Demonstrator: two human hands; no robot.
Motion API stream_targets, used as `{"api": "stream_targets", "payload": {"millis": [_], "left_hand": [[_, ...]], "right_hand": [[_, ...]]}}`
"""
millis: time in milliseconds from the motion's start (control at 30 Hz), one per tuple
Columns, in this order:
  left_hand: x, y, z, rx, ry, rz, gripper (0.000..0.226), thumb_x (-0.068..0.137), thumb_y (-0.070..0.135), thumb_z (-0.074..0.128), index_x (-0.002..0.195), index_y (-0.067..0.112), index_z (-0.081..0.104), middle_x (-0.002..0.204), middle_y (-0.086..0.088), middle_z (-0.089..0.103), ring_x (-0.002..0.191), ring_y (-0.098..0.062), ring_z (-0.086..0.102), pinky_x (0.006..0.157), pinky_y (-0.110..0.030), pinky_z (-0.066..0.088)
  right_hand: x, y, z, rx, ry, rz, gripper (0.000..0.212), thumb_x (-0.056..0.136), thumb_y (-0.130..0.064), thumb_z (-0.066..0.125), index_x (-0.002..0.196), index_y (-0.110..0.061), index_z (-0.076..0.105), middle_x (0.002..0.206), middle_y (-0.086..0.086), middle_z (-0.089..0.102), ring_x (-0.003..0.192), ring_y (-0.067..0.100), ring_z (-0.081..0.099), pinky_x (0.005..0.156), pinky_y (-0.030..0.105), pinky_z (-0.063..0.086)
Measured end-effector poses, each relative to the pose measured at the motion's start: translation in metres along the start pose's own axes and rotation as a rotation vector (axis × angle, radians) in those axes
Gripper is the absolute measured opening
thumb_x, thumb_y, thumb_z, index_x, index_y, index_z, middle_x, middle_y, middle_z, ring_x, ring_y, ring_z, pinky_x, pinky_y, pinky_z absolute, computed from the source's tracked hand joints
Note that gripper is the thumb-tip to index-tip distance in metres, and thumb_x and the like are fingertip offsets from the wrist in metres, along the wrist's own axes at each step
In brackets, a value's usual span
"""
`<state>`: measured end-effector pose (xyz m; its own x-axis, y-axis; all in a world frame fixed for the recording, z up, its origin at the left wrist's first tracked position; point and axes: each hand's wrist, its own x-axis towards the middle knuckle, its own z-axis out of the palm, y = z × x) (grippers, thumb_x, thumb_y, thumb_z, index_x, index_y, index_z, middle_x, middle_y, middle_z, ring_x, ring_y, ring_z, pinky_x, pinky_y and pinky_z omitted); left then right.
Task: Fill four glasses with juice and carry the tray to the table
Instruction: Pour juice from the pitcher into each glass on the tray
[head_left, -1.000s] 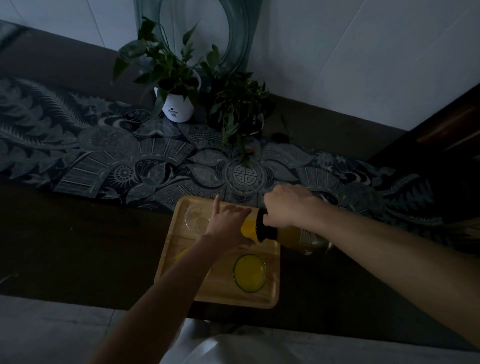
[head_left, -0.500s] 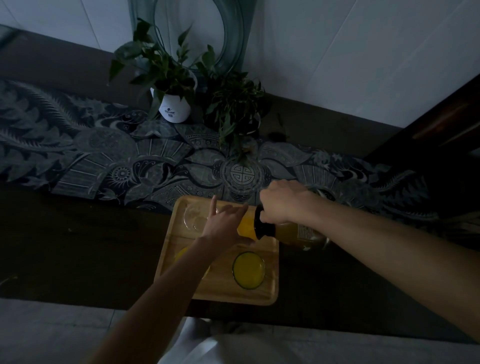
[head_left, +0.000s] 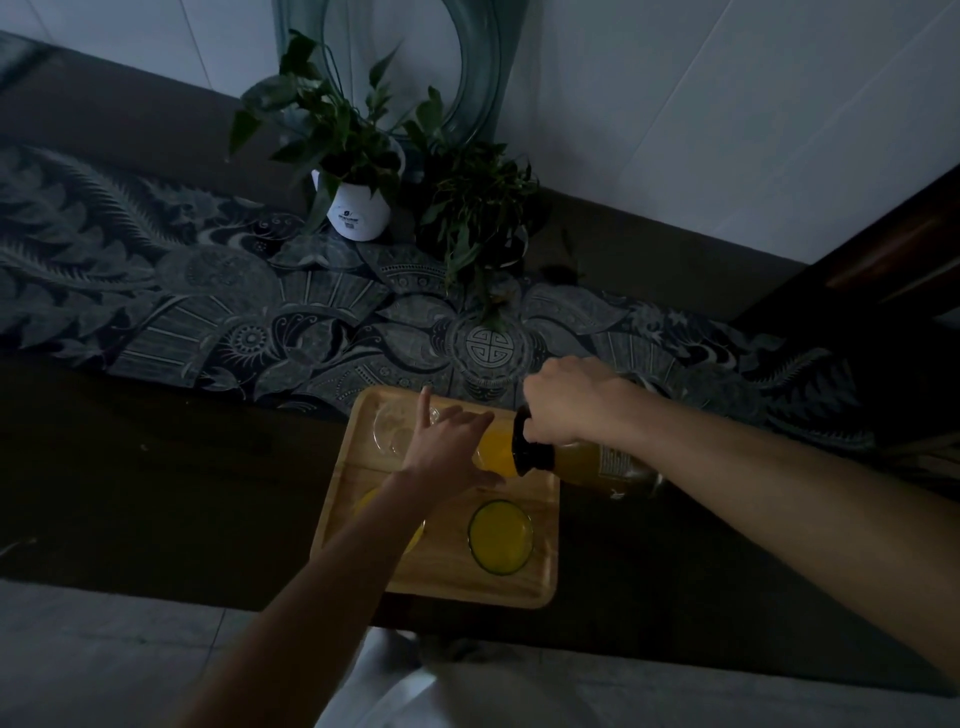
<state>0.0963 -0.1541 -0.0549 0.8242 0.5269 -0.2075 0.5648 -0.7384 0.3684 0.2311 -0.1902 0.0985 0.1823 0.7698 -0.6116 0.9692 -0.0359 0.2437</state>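
Observation:
A wooden tray (head_left: 543, 582) lies on the dark counter near its front edge. My right hand (head_left: 569, 405) grips a juice bottle (head_left: 587, 460) tipped on its side, its neck pointing left over the tray's far right glass. My left hand (head_left: 447, 452) wraps that glass (head_left: 493, 457), which shows orange juice and is mostly hidden. At the tray's near right stands a full glass (head_left: 500, 535). Another glass with juice (head_left: 366, 504) at the near left is largely covered by my left forearm. The clear glass (head_left: 389, 434) at the far left looks empty.
A patterned runner (head_left: 208, 322) crosses the counter behind the tray. A white potted plant (head_left: 358, 208) and a darker plant (head_left: 478, 218) stand at the back against the wall, before a round glass ornament (head_left: 467, 78). A dark wooden piece (head_left: 893, 260) rises at right.
Both hands and the tipped bottle keep nearly the same pose over the far right glass. The view has shifted slightly.

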Motion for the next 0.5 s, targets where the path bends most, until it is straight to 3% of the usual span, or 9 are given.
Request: {"api": "stream_targets", "payload": {"millis": [333,433,500], "left_hand": [[-0.0007,-0.0035,0.003,-0.006,0.013,-0.003,0.101,0.069,0.074,0.066,0.15,0.024,0.033,0.148,0.003,0.049,0.145,-0.021,0.032,0.116,-0.064,-0.01],[-0.001,-0.0056,0.0018,-0.004,0.023,0.006,0.102,0.068,0.075,0.066,0.151,0.024,0.033,0.15,0.005,0.047,0.145,-0.019,0.031,0.116,-0.064,-0.01],[-0.0028,-0.0075,-0.0001,-0.006,0.039,0.015,0.103,0.068,0.076,0.065,0.151,0.025,0.032,0.151,0.005,0.045,0.146,-0.018,0.029,0.117,-0.063,-0.01]], "right_hand": [[0.002,-0.0002,-0.0007,-0.008,0.02,0.016,0.024,0.09,-0.04,0.06,0.095,-0.017,0.059,0.076,-0.001,0.049,0.068,0.019,0.049,0.05,0.03,0.029],[0.0025,0.0014,0.0027,-0.001,0.028,0.017,0.027,0.09,-0.042,0.06,0.098,-0.016,0.062,0.077,-0.001,0.05,0.07,0.019,0.051,0.052,0.031,0.032],[0.0021,0.005,0.0059,0.016,0.031,0.012,0.025,0.089,-0.043,0.06,0.089,-0.017,0.059,0.077,0.0,0.051,0.067,0.017,0.051,0.052,0.031,0.035]]}}
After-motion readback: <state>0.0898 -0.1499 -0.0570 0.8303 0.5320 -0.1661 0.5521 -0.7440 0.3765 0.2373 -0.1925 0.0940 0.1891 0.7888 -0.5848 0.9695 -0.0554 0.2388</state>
